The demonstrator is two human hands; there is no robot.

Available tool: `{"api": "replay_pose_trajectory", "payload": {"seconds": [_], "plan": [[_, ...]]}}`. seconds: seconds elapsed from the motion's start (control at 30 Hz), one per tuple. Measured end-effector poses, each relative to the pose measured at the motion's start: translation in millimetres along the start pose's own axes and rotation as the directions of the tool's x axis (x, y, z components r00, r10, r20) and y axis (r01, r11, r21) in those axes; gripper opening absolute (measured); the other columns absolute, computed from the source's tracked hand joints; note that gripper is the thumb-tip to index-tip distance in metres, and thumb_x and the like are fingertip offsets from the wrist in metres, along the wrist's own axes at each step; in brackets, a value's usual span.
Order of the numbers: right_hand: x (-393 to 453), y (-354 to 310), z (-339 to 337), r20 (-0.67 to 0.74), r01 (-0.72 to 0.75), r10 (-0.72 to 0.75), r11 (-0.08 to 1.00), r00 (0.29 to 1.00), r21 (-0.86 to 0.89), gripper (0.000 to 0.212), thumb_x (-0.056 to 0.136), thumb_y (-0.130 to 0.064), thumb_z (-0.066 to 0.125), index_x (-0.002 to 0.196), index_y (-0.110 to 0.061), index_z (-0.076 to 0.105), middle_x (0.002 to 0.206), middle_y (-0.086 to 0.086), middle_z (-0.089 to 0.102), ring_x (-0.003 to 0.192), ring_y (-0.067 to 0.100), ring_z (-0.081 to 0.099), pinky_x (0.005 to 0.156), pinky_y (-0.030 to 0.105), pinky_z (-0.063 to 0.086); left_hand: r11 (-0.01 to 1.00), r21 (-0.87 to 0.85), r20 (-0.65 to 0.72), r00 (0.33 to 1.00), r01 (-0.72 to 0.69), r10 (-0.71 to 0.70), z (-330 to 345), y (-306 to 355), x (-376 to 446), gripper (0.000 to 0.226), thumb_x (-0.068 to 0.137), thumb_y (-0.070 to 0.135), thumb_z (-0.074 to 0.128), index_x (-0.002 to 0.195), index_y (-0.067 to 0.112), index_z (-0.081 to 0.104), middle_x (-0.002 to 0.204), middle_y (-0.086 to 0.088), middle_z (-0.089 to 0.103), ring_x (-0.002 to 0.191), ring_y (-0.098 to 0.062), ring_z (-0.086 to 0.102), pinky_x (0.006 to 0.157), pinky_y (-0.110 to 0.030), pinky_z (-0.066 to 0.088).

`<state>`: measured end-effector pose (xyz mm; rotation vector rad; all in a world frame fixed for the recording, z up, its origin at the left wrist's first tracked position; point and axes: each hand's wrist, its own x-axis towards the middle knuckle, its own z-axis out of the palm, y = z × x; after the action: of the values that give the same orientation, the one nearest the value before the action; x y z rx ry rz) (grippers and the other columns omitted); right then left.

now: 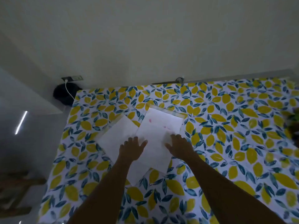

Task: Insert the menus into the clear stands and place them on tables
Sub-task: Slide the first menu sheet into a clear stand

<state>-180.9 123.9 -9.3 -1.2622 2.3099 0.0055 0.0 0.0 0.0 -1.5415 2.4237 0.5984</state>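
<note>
Two white menu sheets lie flat on the lemon-print tablecloth (226,143). The right menu (159,126) has faint pink marks and lies in a clear stand whose base strip (168,111) shows at its far end. The left menu (116,135) lies tilted, also with a clear stand edge (117,120) at its far corner. My left hand (131,148) hovers with fingers spread over the place where the two sheets overlap. My right hand (178,146) is spread over the right menu's near right edge. Neither hand grips anything.
The table runs up to a pale wall. A dark round object (64,94) with a white cable (68,90) plugged into a wall socket (72,78) sits past the far left corner. Green leaves (293,123) show at the right edge. Wooden furniture (14,191) stands at lower left.
</note>
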Motion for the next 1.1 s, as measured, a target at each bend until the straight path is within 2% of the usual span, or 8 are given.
{"api": "replay_pose_trajectory", "payload": {"seconds": [0.1, 0.2, 0.3, 0.4, 0.57, 0.7, 0.87, 1.1], "plan": [[5, 6, 6, -0.152, -0.016, 0.029, 0.996, 0.988, 0.087, 0.055, 0.09, -0.048, 0.049, 0.122, -0.003, 0.049, 0.109, 0.024, 0.054, 0.09, 0.042, 0.061, 0.076, 0.044, 0.055, 1.0, 0.009, 0.011, 1.0, 0.027, -0.027, 6, 8, 2, 0.078, 0.084, 0.074, 0.026, 0.131, 0.015, 0.048, 0.124, -0.019, 0.055, 0.109, -0.04, 0.057, 0.091, -0.049, 0.047], [8, 8, 12, -0.073, -0.119, 0.146, 0.949, 0.987, 0.293, 0.054, 0.091, -0.038, 0.056, 0.127, -0.001, 0.04, 0.118, 0.025, 0.052, 0.106, 0.041, 0.057, 0.087, 0.043, 0.048, 1.0, 0.015, -0.092, 0.996, 0.003, -0.001, 17, 10, -1, 0.08, 0.084, 0.073, 0.028, 0.121, 0.008, 0.056, 0.103, -0.024, 0.059, 0.088, -0.043, 0.061, 0.074, -0.05, 0.056], [6, 6, 20, -0.043, -0.159, 0.188, 0.915, 0.981, 0.37, 0.063, 0.093, -0.034, 0.053, 0.139, 0.0, 0.029, 0.13, 0.026, 0.047, 0.118, 0.041, 0.052, 0.095, 0.044, 0.045, 0.998, 0.055, -0.014, 1.0, 0.009, -0.008, 21, 10, 1, 0.08, 0.088, 0.073, 0.019, 0.134, 0.013, 0.047, 0.119, -0.021, 0.052, 0.102, -0.041, 0.053, 0.086, -0.05, 0.051], [0, 3, 27, -0.013, -0.209, 0.243, 0.859, 0.97, 0.468, 0.066, 0.092, -0.03, 0.052, 0.145, -0.002, 0.023, 0.14, 0.025, 0.041, 0.127, 0.041, 0.045, 0.101, 0.045, 0.04, 0.993, -0.092, -0.01, 0.997, 0.079, -0.08, 18, 14, -5, 0.067, 0.091, 0.064, 0.037, 0.132, 0.011, 0.045, 0.12, -0.022, 0.051, 0.106, -0.042, 0.052, 0.093, -0.049, 0.046], [-15, 16, 35, -0.002, -0.253, 0.322, 0.749, 0.947, 0.613, 0.046, 0.081, -0.017, 0.057, 0.124, -0.008, 0.043, 0.12, 0.02, 0.056, 0.114, 0.039, 0.053, 0.091, 0.044, 0.045, 0.979, -0.175, 0.028, 0.994, 0.107, -0.104, 23, 15, -21, 0.067, 0.092, 0.063, 0.036, 0.135, 0.011, 0.041, 0.122, -0.026, 0.052, 0.109, -0.045, 0.054, 0.096, -0.049, 0.043], [-43, 32, 37, -0.011, -0.25, 0.333, 0.729, 0.943, 0.637, 0.049, 0.076, -0.002, 0.054, 0.123, -0.014, 0.05, 0.107, 0.017, 0.066, 0.102, 0.038, 0.062, 0.081, 0.037, 0.046, 0.96, -0.273, 0.038, 0.998, 0.062, -0.054, 27, 14, -51, 0.057, 0.097, 0.054, 0.034, 0.135, 0.012, 0.039, 0.117, -0.026, 0.057, 0.106, -0.043, 0.058, 0.092, -0.047, 0.046], [-78, 59, 38, -0.116, -0.143, 0.229, 0.855, 0.966, 0.499, 0.043, 0.086, -0.001, 0.05, 0.126, -0.013, 0.059, 0.13, 0.008, 0.061, 0.118, 0.032, 0.058, 0.093, 0.037, 0.045, 0.963, -0.269, 0.03, 0.999, -0.001, 0.01, 20, 0, -92, 0.034, 0.1, 0.021, 0.036, 0.133, 0.015, 0.043, 0.112, -0.02, 0.063, 0.1, -0.038, 0.062, 0.084, -0.044, 0.048], [-139, 90, 25, -0.085, -0.078, 0.284, 0.517, 0.955, 0.852, 0.027, 0.086, -0.005, 0.064, 0.108, -0.016, 0.074, 0.105, 0.008, 0.075, 0.094, 0.029, 0.07, 0.084, 0.049, 0.057, 0.909, -0.357, -0.066, 0.976, -0.216, 0.207, 14, -14, -142, 0.051, 0.086, 0.03, 0.037, 0.123, 0.009, 0.065, 0.121, -0.016, 0.068, 0.108, -0.031, 0.065, 0.095, -0.041, 0.052]]}}
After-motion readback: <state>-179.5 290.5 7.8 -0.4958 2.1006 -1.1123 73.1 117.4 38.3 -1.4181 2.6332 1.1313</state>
